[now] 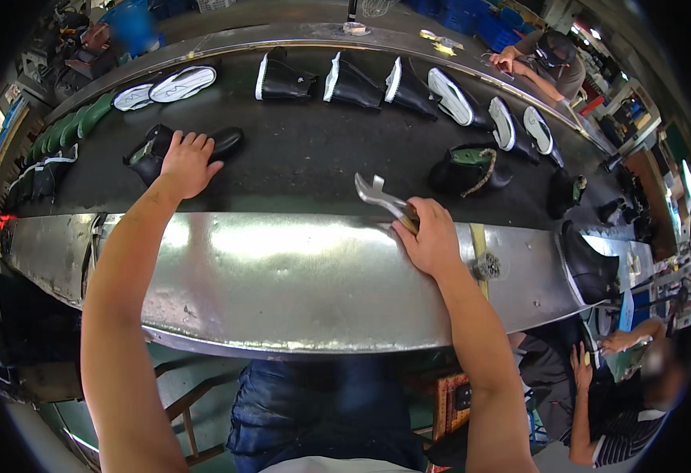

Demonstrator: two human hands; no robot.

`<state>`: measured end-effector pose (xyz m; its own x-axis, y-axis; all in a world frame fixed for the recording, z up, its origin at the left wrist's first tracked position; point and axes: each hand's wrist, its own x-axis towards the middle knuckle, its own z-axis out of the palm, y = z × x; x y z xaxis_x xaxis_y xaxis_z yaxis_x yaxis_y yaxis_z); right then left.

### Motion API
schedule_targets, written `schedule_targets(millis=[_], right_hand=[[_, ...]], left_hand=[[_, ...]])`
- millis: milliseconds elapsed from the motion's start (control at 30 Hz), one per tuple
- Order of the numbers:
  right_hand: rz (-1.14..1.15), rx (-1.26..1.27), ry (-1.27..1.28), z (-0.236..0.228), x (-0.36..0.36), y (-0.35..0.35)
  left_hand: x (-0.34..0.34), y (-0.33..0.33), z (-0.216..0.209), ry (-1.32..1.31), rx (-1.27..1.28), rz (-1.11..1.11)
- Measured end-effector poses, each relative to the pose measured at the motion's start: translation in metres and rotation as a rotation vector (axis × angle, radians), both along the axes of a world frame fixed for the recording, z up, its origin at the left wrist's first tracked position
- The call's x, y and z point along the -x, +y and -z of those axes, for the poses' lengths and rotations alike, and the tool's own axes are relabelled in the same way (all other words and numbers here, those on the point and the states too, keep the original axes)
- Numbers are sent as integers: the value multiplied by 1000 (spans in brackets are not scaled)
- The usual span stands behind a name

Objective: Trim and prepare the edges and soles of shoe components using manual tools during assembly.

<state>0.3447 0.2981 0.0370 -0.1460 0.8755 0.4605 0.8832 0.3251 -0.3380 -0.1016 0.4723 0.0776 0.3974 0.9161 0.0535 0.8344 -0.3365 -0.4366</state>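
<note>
My left hand [190, 163] is closed over the middle of a black boot [225, 143] lying on the dark belt, its toe pointing right. A green lining shows at the boot's opening, partly hidden by my hand. My right hand [432, 236] grips lasting pliers [387, 201] above the metal bench edge. Their curved silver jaws point up and left, and a yellowish handle part shows by my fingers. Right of the pliers, another black boot [487, 178] with a green inside and a furry trim stands on the belt.
Several black boots with white soles [282, 77] line the belt's far side. Green shoe forms [69, 130] sit at far left. A shiny metal ledge [298, 292] runs before me, with a black boot [587, 264] at its right. Co-workers work at far right [554, 67] and lower right [590, 363].
</note>
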Motion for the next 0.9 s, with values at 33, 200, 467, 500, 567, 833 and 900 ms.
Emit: schedule_targets(millis=[33, 200, 467, 500, 567, 833, 900], right_hand=[[1, 4, -3, -3, -1, 1], [2, 117, 57, 0, -1, 6], [-9, 189, 173, -10, 6, 9], [-22, 210, 185, -8, 7, 11], [-2, 197, 177, -7, 1, 10], [-21, 193, 185, -1, 1, 13], [-21, 188, 183, -1, 3, 13]], left_hand=[[-19, 6, -11, -3, 4, 1], [-102, 57, 2, -468, 63, -1], [-251, 175, 63, -1523, 34, -300], [-255, 190, 66, -1555, 143, -400], [-282, 195, 58, -1611, 260, -476], [-304, 192, 58, -1927, 403, -653], [-299, 195, 60, -1947, 400, -625]])
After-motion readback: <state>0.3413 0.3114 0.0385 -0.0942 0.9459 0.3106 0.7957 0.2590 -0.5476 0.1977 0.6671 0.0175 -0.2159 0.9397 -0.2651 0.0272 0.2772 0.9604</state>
